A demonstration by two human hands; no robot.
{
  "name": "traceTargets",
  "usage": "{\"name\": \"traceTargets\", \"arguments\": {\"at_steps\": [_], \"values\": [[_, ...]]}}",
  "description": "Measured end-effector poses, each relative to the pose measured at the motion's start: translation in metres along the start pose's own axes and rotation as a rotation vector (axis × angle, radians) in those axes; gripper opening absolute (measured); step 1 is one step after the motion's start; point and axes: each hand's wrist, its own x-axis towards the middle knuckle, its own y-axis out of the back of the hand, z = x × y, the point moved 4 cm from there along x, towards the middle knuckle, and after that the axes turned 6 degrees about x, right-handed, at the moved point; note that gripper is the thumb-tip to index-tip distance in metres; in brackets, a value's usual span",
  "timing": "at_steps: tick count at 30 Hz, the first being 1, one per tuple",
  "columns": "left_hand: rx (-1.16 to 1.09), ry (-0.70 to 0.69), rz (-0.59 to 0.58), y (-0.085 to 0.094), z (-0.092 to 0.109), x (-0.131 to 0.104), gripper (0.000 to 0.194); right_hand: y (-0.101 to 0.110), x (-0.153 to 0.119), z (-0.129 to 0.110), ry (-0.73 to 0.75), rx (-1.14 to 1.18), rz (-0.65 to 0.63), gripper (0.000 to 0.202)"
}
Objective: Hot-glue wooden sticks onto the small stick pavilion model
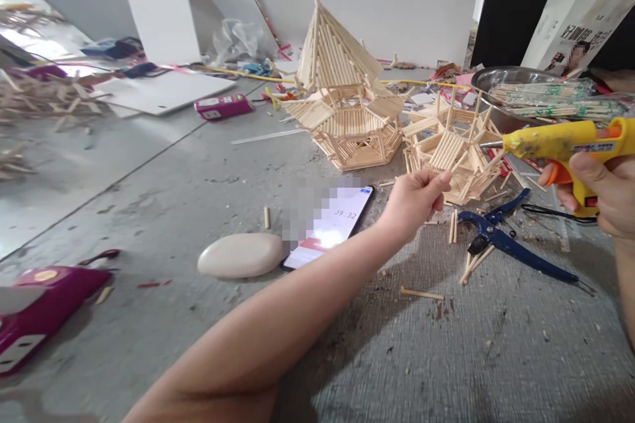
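Observation:
My right hand grips a yellow hot glue gun with an orange trigger. Its metal nozzle points left, close to a small model made of wooden sticks. In front of that model, my left hand is closed in a pinch; whatever lies between the fingertips is hidden. A taller stick pavilion with a pointed roof stands behind and to the left. Blue-handled cutters lie below the glue gun, with short cut sticks beside them.
A lit phone and a pale rounded case lie left of my forearm. Purple power strips rest on the grey surface. At the back right are a metal bowl with bagged sticks and a white carrier bag.

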Motion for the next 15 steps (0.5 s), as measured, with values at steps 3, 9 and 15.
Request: {"name": "traceTargets", "arguments": {"at_steps": [3, 9, 15], "values": [[-0.118, 0.053, 0.028, -0.015, -0.010, 0.000, 0.025, -0.001, 0.000, 0.000, 0.009, -0.015, -0.023, 0.024], [-0.223, 0.090, 0.041, -0.027, -0.014, 0.010, 0.027, -0.001, 0.001, 0.000, 0.005, -0.014, -0.018, 0.024], [-0.271, 0.096, 0.058, -0.028, -0.014, 0.011, 0.026, -0.005, 0.000, -0.003, 0.016, 0.002, -0.025, 0.021]]}}
